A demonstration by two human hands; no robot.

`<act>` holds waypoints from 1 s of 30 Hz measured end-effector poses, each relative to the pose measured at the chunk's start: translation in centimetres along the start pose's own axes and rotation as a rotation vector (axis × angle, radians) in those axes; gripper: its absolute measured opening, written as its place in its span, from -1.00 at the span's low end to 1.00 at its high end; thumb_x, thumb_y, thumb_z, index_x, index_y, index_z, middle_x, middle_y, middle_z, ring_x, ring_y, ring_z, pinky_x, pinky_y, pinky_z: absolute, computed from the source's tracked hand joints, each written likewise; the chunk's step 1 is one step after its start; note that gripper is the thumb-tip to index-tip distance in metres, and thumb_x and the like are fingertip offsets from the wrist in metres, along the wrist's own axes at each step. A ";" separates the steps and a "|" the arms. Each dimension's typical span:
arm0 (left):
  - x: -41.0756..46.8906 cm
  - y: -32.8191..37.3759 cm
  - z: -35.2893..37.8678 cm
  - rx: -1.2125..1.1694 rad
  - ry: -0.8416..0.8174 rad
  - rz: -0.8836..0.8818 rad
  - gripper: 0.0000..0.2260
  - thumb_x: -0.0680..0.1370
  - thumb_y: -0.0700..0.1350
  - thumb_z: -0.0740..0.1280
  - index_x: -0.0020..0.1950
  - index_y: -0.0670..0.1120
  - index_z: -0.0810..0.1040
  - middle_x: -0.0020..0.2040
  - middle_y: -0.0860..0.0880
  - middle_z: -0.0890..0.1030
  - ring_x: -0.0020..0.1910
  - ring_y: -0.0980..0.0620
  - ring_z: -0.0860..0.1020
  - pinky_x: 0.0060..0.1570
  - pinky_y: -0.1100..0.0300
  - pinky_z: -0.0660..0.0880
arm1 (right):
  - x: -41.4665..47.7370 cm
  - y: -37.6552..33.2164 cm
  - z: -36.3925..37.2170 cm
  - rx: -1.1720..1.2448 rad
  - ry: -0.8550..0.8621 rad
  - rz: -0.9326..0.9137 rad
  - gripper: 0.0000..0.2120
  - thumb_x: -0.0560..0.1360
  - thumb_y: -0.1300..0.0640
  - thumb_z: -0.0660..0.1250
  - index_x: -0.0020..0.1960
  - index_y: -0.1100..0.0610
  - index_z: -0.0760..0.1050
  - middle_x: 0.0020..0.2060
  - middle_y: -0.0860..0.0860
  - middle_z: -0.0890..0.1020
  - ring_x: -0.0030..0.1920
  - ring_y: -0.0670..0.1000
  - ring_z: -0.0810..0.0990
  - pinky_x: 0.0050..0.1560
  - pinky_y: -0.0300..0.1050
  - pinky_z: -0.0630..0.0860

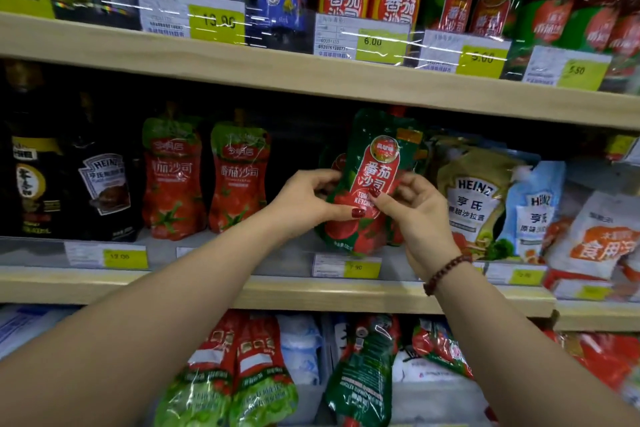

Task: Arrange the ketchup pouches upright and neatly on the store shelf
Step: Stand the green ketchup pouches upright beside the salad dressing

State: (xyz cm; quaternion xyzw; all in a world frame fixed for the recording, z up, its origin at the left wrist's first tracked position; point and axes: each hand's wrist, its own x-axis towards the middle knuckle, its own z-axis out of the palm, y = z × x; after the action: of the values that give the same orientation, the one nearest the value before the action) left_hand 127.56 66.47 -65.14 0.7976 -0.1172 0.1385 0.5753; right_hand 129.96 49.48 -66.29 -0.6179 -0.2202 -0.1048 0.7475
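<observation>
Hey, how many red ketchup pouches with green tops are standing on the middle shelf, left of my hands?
2, side by side and upright: the left pouch beside the dark Heinz pouch, the right pouch nearer the left hand. More may be hidden behind them.

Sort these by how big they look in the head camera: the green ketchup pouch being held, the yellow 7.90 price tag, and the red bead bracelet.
Largest: green ketchup pouch, gripped by both the left hand and the right hand.
The yellow 7.90 price tag and red bead bracelet look similar; I won't rank them.

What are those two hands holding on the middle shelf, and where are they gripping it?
A green ketchup pouch, pinched at its lower middle: left hand on its left edge, right hand on its right.
</observation>
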 end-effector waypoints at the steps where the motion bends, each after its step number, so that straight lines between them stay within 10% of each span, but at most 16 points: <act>1: 0.5 -0.1 -0.1 0.048 0.046 0.004 -0.42 0.27 -0.12 0.56 0.27 -0.05 0.50 0.09 0.02 0.56 0.04 0.10 0.53 -0.08 0.32 0.46 | 0.4 0.1 0.3 -0.017 0.002 -0.008 -0.72 0.36 0.37 0.41 0.01 0.13 0.48 -0.06 0.08 0.65 -0.05 0.00 0.65 -0.09 -0.13 0.60; 19: 2.1 -4.8 0.0 0.123 -0.026 -0.120 -0.58 0.26 -0.19 0.56 0.06 0.00 0.57 0.03 -0.02 0.63 0.10 0.00 0.57 0.11 0.02 0.53 | 2.5 4.1 -0.6 -0.246 -0.182 0.044 -0.73 0.32 0.29 0.48 -0.06 0.10 0.50 -0.07 0.07 0.66 -0.02 0.05 0.64 -0.03 -0.08 0.60; 24: 1.5 -4.5 -0.6 -0.031 -0.063 -0.188 -0.52 0.31 0.28 0.36 0.15 0.10 0.54 0.06 0.02 0.62 0.02 0.04 0.60 -0.17 0.18 0.59 | 2.4 3.7 -1.9 -0.177 -0.405 0.134 -0.82 0.37 0.07 0.37 -0.03 -0.01 0.60 -0.07 -0.05 0.70 0.00 -0.06 0.65 -0.13 -0.25 0.58; 30: 1.9 -4.8 -0.7 -0.102 -0.014 -0.183 -0.83 0.52 0.09 0.28 -0.18 0.12 0.64 -0.18 0.13 0.69 -0.26 0.16 0.65 -0.42 0.28 0.53 | 3.3 4.0 -1.6 -0.203 -0.367 0.170 -0.86 0.45 0.18 0.34 0.00 0.06 0.59 -0.17 -0.05 0.72 -0.08 -0.07 0.67 -0.23 -0.22 0.60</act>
State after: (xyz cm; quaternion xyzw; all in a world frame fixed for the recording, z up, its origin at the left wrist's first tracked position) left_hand 130.93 68.59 -68.50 0.7756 -0.0549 0.0736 0.6245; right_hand 134.87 49.18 -68.50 -0.7150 -0.2880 0.0510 0.6350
